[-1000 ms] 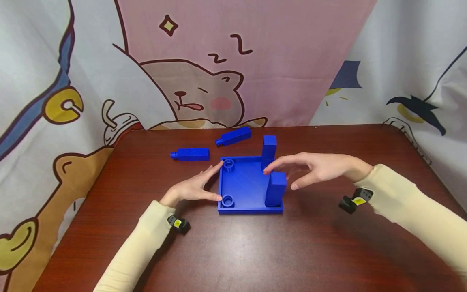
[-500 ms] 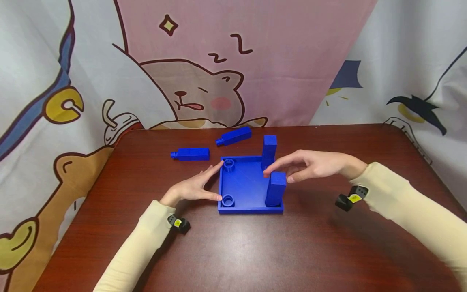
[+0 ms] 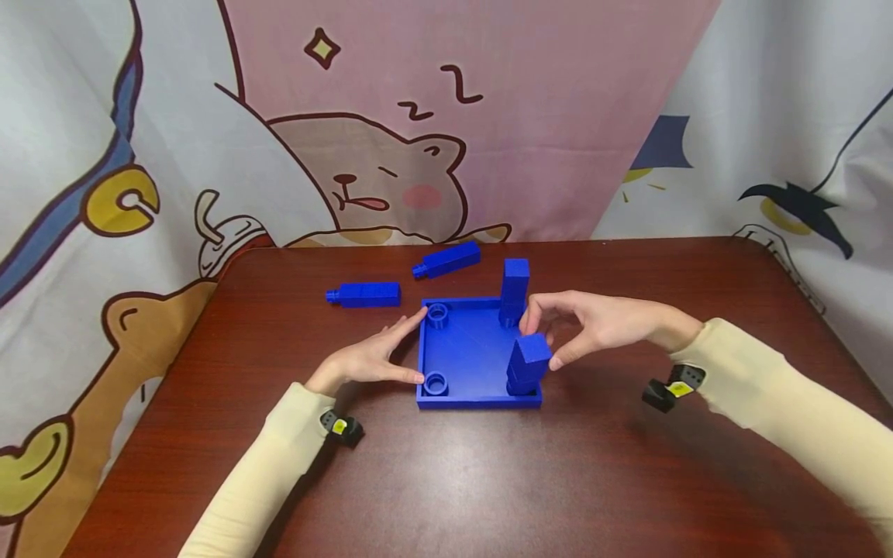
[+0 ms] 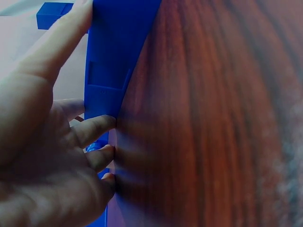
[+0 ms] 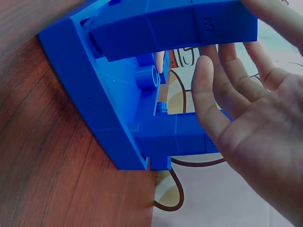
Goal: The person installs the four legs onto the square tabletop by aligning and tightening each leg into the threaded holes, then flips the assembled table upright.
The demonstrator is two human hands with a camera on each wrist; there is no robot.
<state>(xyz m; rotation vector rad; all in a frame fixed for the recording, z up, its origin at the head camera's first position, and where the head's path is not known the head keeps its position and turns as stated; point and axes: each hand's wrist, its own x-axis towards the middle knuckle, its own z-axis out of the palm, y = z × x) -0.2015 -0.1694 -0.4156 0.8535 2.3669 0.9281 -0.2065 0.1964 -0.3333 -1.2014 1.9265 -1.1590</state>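
A blue square tray-like toy tabletop (image 3: pixel 481 402) lies underside up on the table, with round sockets at its two left corners. My left hand (image 3: pixel 366 360) rests against its left side, thumb and index finger spread along the edge. Two square blue legs stand at the right corners. The rear leg (image 3: pixel 515 285) is upright. My right hand (image 3: pixel 605 324) holds the top part of the front leg (image 3: pixel 532 360), which is turned and leans slightly right. In the right wrist view the thumb and fingers (image 5: pixel 239 71) lie on opposite sides of that leg.
Two loose blue legs lie behind the tabletop: one leg (image 3: pixel 370 295) at the left, another leg (image 3: pixel 449 260) farther back, their narrow ends pointing left. A cartoon-print curtain (image 3: pixel 530 116) hangs along the back edge of the brown table (image 3: pixel 474 488).
My right hand has closed in on the front leg and taken hold of it. That leg has twisted and tipped to the right. The left hand and tabletop have stayed put.
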